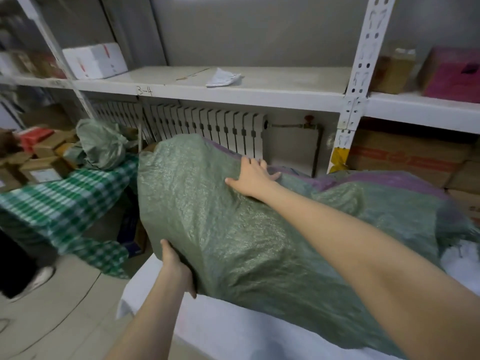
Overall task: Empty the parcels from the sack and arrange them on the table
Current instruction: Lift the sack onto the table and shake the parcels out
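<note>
A big green woven sack (pixel 233 229) with a purple band lies bulging across the white table (pixel 233 331). My left hand (pixel 179 271) grips the sack's lower left corner from underneath, at the table's left edge. My right hand (pixel 253 178) clutches the sack's fabric on its top far side, fingers curled over the purple edge. The parcels inside are hidden by the sack. Its open end lies toward the right, where something white (pixel 462 258) shows on the table.
A white metal shelf rack (pixel 233 94) and a radiator (pixel 207 126) stand behind the table. To the left, a second green sack (pixel 104 144) and cardboard boxes (pixel 44 167) rest on a green checked cloth (pixel 65 198). A person's shoe (pixel 39 279) is on the floor at left.
</note>
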Demonstrator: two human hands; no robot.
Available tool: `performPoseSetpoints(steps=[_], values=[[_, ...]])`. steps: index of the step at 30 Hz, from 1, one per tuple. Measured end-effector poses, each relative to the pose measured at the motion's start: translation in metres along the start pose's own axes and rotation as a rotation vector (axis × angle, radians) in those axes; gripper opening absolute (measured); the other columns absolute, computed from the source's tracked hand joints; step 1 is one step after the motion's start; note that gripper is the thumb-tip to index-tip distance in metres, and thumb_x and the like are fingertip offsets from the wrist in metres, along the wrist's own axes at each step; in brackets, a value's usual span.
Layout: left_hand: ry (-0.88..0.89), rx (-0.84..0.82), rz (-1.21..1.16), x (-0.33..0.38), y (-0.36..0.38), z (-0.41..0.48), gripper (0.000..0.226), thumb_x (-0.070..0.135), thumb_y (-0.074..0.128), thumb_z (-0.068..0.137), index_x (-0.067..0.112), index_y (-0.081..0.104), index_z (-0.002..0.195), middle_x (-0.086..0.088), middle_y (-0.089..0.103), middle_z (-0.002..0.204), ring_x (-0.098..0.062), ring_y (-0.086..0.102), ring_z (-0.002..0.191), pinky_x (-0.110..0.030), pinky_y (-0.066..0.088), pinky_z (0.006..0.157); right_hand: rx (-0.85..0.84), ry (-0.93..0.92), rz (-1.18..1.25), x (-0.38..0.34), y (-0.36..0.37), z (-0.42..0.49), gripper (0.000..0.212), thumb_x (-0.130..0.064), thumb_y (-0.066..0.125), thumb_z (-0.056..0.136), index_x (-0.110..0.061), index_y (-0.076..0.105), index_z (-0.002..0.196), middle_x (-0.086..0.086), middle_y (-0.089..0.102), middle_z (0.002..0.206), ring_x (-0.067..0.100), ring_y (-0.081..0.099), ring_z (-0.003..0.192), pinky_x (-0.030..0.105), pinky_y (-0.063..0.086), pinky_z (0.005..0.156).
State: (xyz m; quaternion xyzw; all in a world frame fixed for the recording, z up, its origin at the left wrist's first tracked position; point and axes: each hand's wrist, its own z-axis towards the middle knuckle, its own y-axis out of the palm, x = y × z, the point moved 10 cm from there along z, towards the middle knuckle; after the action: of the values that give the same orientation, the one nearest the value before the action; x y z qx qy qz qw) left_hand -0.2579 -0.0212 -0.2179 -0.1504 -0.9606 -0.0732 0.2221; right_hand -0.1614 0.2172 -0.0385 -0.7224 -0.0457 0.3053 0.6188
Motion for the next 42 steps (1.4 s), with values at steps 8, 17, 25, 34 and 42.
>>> performPoseSetpoints(steps=[8,17,25,34,42], values=[[-0.086,0.045,-0.001,0.022,-0.007,0.042,0.095,0.093,0.031,0.061,0.015,0.054,0.110,-0.004,0.056,0.112,-0.030,0.051,0.110,-0.044,0.038,0.098,0.101,0.218,0.041,-0.017,0.024,0.042,0.038,-0.002,0.044,0.094,-0.021,0.059,0.124,0.009,0.047,0.135,0.033,0.032,0.134,0.076,0.002,0.105],[-0.139,-0.194,-0.240,0.039,0.039,0.027,0.033,0.037,0.055,0.083,0.018,0.064,0.109,-0.001,0.066,0.094,-0.028,0.062,0.086,-0.042,0.050,0.075,0.278,0.243,0.568,0.019,-0.005,0.052,0.025,-0.017,0.035,0.099,-0.020,0.059,0.091,0.007,0.060,0.106,0.032,0.055,0.109,0.043,0.038,0.096],[0.182,-0.297,-0.402,0.089,0.067,-0.018,0.042,0.040,0.051,0.081,0.024,0.061,0.119,0.000,0.065,0.119,-0.031,0.059,0.111,-0.042,0.045,0.101,0.443,0.188,0.857,0.056,-0.064,0.016,0.026,-0.018,0.035,0.100,-0.010,0.059,0.093,0.011,0.060,0.100,0.026,0.054,0.095,0.031,0.037,0.077],[0.579,-0.514,-0.570,0.147,0.138,-0.215,0.012,0.027,0.065,0.082,0.019,0.070,0.090,0.001,0.071,0.101,-0.021,0.067,0.092,-0.037,0.055,0.081,0.587,0.127,1.407,0.131,-0.199,-0.063,0.029,-0.017,0.031,0.103,-0.011,0.059,0.100,0.012,0.061,0.108,0.023,0.055,0.106,0.032,0.047,0.086],[0.844,-0.606,-0.346,0.081,0.189,-0.323,0.019,0.023,0.067,0.083,0.013,0.070,0.098,-0.005,0.072,0.099,-0.025,0.068,0.090,-0.037,0.053,0.084,0.599,0.230,1.710,0.239,-0.232,-0.147,0.031,-0.032,0.042,0.100,-0.012,0.066,0.101,0.011,0.068,0.096,0.027,0.063,0.086,0.036,0.054,0.075]])
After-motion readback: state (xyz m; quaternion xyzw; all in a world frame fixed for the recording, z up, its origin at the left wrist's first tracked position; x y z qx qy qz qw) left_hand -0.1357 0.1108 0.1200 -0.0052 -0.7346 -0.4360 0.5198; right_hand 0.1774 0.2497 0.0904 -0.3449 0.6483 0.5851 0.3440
